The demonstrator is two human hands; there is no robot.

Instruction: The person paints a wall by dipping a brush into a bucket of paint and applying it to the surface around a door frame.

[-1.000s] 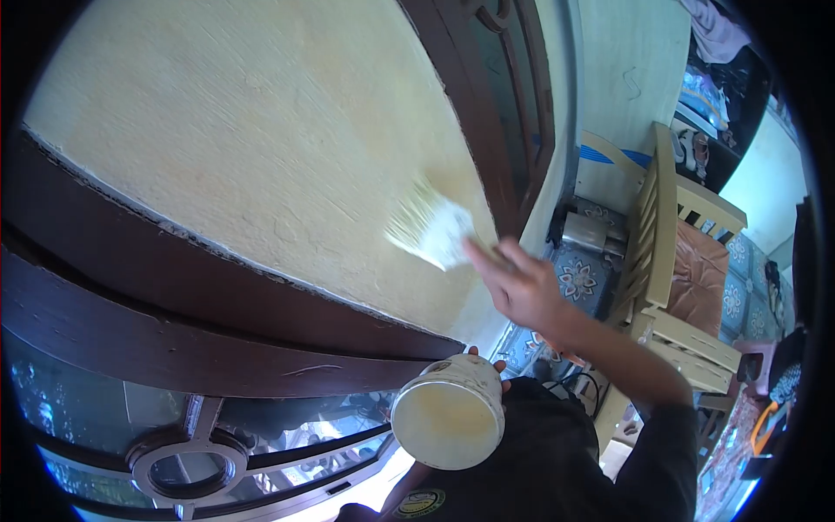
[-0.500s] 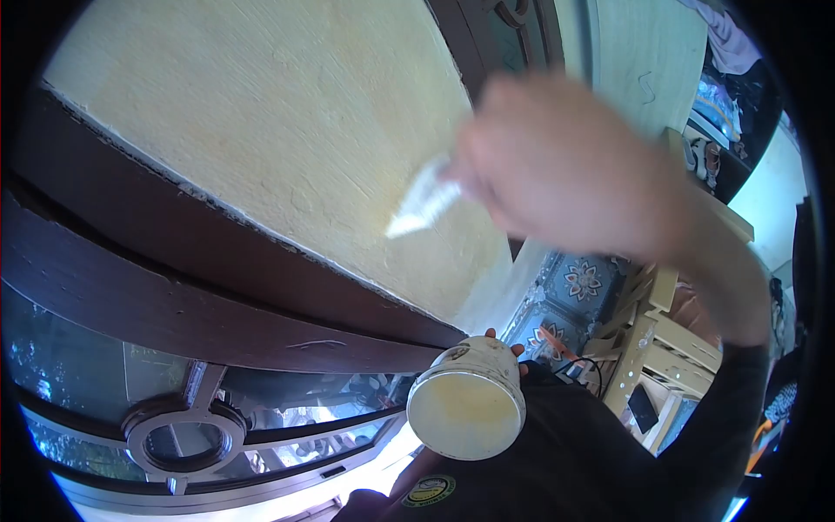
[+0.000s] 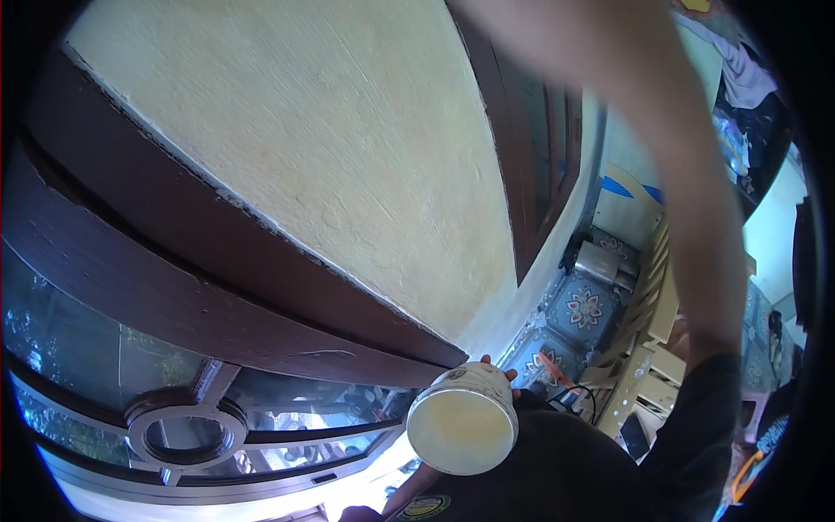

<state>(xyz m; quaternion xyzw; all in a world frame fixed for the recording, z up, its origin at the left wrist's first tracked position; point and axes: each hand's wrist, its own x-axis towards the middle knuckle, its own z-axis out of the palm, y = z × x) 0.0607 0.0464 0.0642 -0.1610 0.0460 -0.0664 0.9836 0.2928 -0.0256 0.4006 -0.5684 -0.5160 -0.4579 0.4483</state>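
My left hand [image 3: 511, 376] is wrapped around the far side of a white paint bucket [image 3: 477, 378] at the lower middle, with only a few fingertips showing. The bucket's round mouth faces me, with pale yellowish paint inside. My right hand [image 3: 531, 26] is cut off by the top edge and blurred, its fingers out of sight. The bare right forearm crosses the upper right, in front of a dark-framed window. Below and left of that arm spreads a cream wall panel [image 3: 322, 148] with faint brush streaks and a rough edge.
Dark brown trim [image 3: 200, 252] borders the wall panel, above a glazed frame with a round ring [image 3: 187, 439]. At right are patterned floor tiles [image 3: 584, 306], a metal cylinder [image 3: 604, 264], cream wooden furniture [image 3: 639, 391] and hanging cloth [image 3: 746, 76].
My right hand has risen from the wall panel to the top edge, and the white-bristled paintbrush has left view. The view has shifted slightly; my left hand still holds the bucket.
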